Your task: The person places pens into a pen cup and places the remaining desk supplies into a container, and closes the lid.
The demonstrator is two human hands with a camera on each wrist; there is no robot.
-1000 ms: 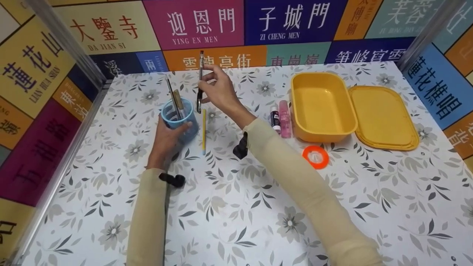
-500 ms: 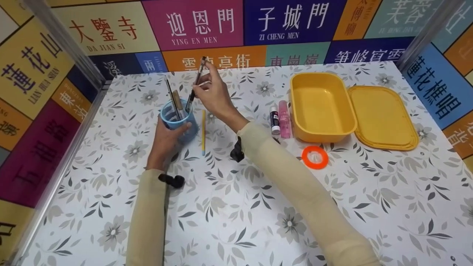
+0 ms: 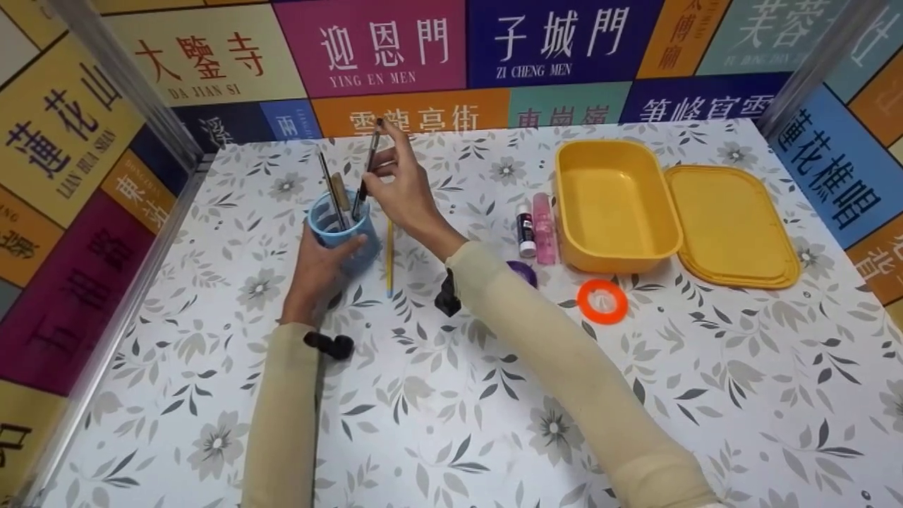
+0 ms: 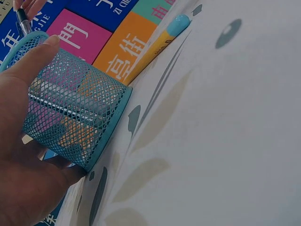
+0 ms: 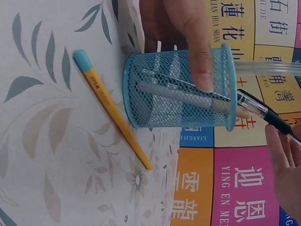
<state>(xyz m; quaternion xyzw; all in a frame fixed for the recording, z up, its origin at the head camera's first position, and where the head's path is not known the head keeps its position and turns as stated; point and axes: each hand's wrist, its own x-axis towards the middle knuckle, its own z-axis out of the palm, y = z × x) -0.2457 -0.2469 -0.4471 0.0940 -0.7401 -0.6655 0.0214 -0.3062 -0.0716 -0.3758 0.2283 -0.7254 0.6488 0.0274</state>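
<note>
A light-blue mesh pen cup (image 3: 363, 247) stands at the left of the table, and my left hand (image 3: 314, 268) grips it around its side, thumb near the rim. Two slim items lean inside: a clear-barrelled pen-like stick (image 3: 329, 183) and a tan-topped one (image 3: 340, 192). Between thumb and fingers my right hand (image 3: 403, 189) pinches a black-and-clear gel pen (image 3: 370, 159), its lower end at the cup's mouth. In the right wrist view the gel pen (image 5: 275, 120) slants across the cup's rim. A yellow pencil (image 5: 115, 115) with a blue end lies beside the cup.
To the right lie a glue stick (image 3: 525, 231), a pink tube (image 3: 543, 228) and an orange ring (image 3: 602, 301). A purple ring (image 3: 523, 272) is partly hidden by the right sleeve. Behind them stands a yellow box (image 3: 617, 204), its lid (image 3: 734, 226) alongside.
My right hand has brought the gel pen left from beside the cup to its mouth. The purple ring has come into sight behind the sleeve. My left hand keeps its hold on the cup.
</note>
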